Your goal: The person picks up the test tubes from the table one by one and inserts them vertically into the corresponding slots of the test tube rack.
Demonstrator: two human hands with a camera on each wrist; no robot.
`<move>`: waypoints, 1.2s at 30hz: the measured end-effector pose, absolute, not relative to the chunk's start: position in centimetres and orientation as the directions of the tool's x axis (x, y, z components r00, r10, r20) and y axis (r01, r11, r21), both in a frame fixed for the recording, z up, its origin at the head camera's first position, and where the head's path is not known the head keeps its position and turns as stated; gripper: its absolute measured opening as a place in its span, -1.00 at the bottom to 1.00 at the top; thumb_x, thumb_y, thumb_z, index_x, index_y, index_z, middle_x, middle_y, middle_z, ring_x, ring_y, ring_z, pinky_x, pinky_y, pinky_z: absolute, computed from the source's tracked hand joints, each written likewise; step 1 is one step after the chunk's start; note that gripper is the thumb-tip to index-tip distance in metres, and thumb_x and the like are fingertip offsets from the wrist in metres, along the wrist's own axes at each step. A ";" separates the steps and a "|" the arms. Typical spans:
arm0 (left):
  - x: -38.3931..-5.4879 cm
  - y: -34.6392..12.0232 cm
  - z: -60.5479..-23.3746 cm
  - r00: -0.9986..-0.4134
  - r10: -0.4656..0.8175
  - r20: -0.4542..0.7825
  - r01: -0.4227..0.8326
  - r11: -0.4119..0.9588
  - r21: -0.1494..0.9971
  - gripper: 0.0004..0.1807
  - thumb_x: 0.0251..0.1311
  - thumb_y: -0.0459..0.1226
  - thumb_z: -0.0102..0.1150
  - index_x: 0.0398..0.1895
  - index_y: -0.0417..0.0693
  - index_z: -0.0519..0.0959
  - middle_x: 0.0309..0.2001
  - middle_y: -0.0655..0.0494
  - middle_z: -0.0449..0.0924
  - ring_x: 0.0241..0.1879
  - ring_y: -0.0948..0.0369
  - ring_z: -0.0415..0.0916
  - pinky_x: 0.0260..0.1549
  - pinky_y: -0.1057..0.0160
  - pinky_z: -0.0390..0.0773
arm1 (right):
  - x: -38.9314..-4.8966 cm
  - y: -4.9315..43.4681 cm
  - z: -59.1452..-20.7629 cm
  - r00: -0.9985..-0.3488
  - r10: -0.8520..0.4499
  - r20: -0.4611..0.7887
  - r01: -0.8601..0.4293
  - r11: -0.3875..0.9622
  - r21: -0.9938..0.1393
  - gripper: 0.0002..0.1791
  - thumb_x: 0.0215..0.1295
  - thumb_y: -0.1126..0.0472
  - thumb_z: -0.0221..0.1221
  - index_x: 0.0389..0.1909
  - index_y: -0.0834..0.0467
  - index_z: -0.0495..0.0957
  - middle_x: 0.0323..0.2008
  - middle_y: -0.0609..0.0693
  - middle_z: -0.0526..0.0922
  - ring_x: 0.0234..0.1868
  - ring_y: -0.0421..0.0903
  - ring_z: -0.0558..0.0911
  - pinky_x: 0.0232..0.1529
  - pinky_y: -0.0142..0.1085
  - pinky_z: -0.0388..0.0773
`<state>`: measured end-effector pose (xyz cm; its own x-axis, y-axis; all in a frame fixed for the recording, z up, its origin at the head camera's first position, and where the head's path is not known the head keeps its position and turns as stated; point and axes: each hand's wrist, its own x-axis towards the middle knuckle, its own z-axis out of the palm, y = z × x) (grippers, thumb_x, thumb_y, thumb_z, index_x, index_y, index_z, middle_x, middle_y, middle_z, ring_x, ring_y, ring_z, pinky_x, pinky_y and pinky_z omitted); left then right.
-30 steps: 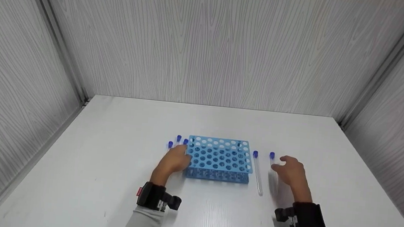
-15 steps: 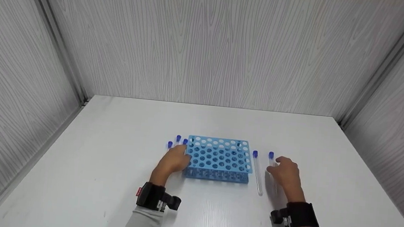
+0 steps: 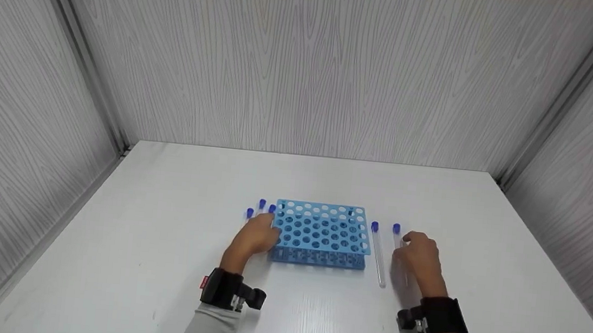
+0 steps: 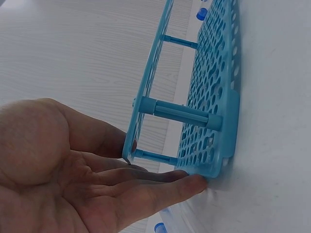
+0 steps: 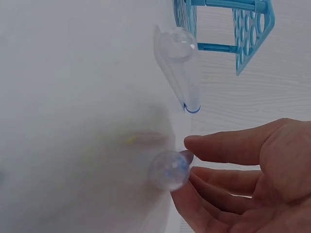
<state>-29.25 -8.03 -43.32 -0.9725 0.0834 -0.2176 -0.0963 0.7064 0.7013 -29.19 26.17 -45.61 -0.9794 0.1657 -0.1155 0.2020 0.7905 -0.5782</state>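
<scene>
My left hand (image 3: 257,233) holds the left end of a blue test tube rack (image 3: 319,250). In the left wrist view the thumb meets the edge of the top plate, while the other fingers lie along the rack's end. At the right, my right hand (image 3: 421,254) pinches a clear test tube (image 5: 167,171) with a blue cap (image 3: 396,228), which lies on the table. Its thumb and fingertips are around the tube's side. Between this hand and the rack lies another blue-capped test tube (image 3: 378,257).
Left of the rack, several blue caps (image 3: 262,204) of tubes show beyond my left hand, their bodies mostly covered. The white table (image 3: 162,202) has grey wood-grain panels (image 3: 310,81) at its back and sides.
My right hand has moved slightly left and its thumb and fingers have come together around the tube, whose cap has shifted a little left. My left hand stays on the rack.
</scene>
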 end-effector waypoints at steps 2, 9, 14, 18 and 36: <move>-29.2 -8.0 -43.3 -0.971 0.080 -0.224 -0.103 0.706 0.701 -0.39 0.47 -0.28 -0.14 0.52 -0.36 0.17 0.52 -0.28 0.20 0.54 -0.18 0.11 0.52 -0.12 0.12 | -29.2 26.1 -45.6 -0.980 0.164 -0.113 0.199 0.791 -0.579 -0.44 0.19 0.35 0.16 0.22 0.52 0.44 0.19 0.50 0.52 0.10 0.32 0.60 0.16 0.17 0.56; -29.2 -7.9 -43.3 -0.970 0.075 -0.231 -0.114 0.701 0.704 -0.39 0.48 -0.27 -0.15 0.53 -0.35 0.16 0.53 -0.27 0.17 0.54 -0.18 0.09 0.52 -0.12 0.11 | -29.0 26.2 -45.5 -0.982 0.156 -0.102 0.186 0.793 -0.580 -0.48 0.18 0.36 0.15 0.16 0.53 0.48 0.13 0.49 0.57 -0.01 0.26 0.62 0.04 0.11 0.63; -29.2 -8.0 -43.4 -0.970 0.072 -0.233 -0.117 0.701 0.703 -0.39 0.48 -0.28 -0.16 0.53 -0.34 0.15 0.54 -0.26 0.16 0.55 -0.17 0.08 0.53 -0.12 0.10 | -29.0 26.1 -45.3 -0.978 0.165 -0.124 0.207 0.791 -0.575 -0.49 0.21 0.35 0.15 0.18 0.51 0.48 0.13 0.47 0.57 -0.08 0.21 0.62 -0.06 0.01 0.65; -29.1 -8.1 -43.4 -0.969 0.075 -0.238 -0.118 0.701 0.703 -0.39 0.48 -0.28 -0.16 0.53 -0.34 0.15 0.54 -0.26 0.16 0.55 -0.17 0.08 0.52 -0.12 0.10 | -28.9 26.0 -45.2 -0.974 0.172 -0.147 0.226 0.777 -0.588 -0.48 0.22 0.33 0.16 0.20 0.50 0.47 0.13 0.47 0.57 -0.12 0.17 0.64 -0.21 -0.11 0.68; -29.1 -8.1 -43.1 -0.970 0.083 -0.227 -0.108 0.692 0.714 -0.40 0.46 -0.31 -0.14 0.52 -0.35 0.18 0.51 -0.28 0.22 0.52 -0.20 0.13 0.50 -0.14 0.16 | -29.1 25.5 -44.3 -0.982 0.153 -0.113 0.190 0.760 -0.621 -0.47 0.29 0.29 0.20 0.25 0.44 0.46 -0.01 0.42 0.64 -0.33 0.00 0.70 -0.40 -0.29 0.64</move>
